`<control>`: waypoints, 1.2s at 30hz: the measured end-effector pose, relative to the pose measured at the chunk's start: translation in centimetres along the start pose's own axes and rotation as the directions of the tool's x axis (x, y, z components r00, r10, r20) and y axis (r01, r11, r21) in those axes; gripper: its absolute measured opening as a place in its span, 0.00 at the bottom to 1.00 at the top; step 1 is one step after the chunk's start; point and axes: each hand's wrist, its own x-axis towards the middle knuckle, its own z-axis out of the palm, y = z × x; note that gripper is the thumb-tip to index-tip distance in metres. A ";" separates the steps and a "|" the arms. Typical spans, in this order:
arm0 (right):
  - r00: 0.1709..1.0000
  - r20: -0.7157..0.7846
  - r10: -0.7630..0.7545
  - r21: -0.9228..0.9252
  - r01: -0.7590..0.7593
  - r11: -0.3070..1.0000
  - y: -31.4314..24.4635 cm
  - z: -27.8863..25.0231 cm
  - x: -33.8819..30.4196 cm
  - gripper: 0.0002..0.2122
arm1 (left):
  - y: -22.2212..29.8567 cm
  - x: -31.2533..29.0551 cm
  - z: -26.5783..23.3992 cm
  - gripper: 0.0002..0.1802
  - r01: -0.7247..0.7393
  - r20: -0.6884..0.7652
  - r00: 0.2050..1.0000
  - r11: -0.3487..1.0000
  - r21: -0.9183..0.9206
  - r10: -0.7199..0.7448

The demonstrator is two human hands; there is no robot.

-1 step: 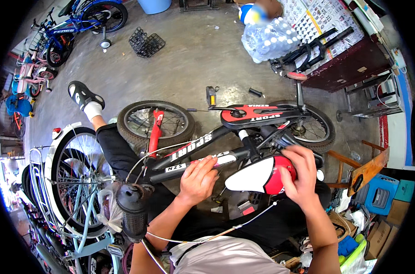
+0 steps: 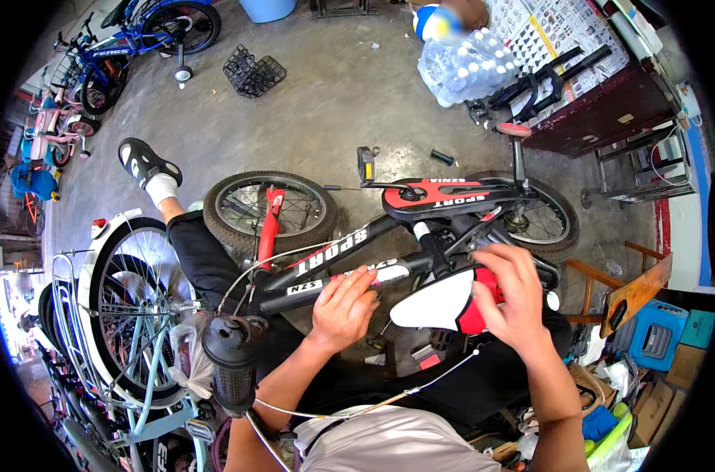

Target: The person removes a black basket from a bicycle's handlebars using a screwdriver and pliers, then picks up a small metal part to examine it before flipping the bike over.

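Note:
A black and red child's bicycle lies on its side in front of me, its red fork at the left. My left hand is closed over the frame's upper tube, fingers together and thumb hidden. My right hand curves over the back of the white and red saddle. Its thumb and fingers are apart, with the thumb over the red part. Below the saddle a loose cable crosses my lap to the handlebar grip at lower left.
A light-blue bicycle with a white-fendered wheel stands close at left. Beyond the frame lie a pedal, a black grip and a wire basket. Wrapped bottles and a cabinet stand far right; a wooden stool is nearer.
My right hand has shifted slightly left over the saddle, its thumb and fingertips now farther forward. My left hand stays on the tube.

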 end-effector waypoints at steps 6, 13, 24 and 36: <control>0.949 0.315 -0.013 -0.306 0.115 0.945 -3.8 3.2 3.1 0.16 | -0.1 -0.5 0.0 0.10 0.024 0.003 1.000 1.000 -0.006 -0.024; 0.953 0.302 -0.015 -0.330 0.119 0.936 -3.3 4.1 2.4 0.13 | -0.4 -1.0 0.7 0.11 0.047 0.019 0.999 0.998 -0.042 -0.046; 0.962 0.262 -0.077 -0.275 0.151 0.949 -2.6 4.4 1.4 0.20 | -0.2 -1.6 1.2 0.07 0.044 0.024 0.999 0.998 -0.037 -0.044; 0.956 0.281 -0.083 -0.275 0.163 0.948 -2.6 4.0 1.5 0.23 | -0.1 -1.3 1.1 0.07 0.046 0.014 0.999 0.999 -0.021 -0.045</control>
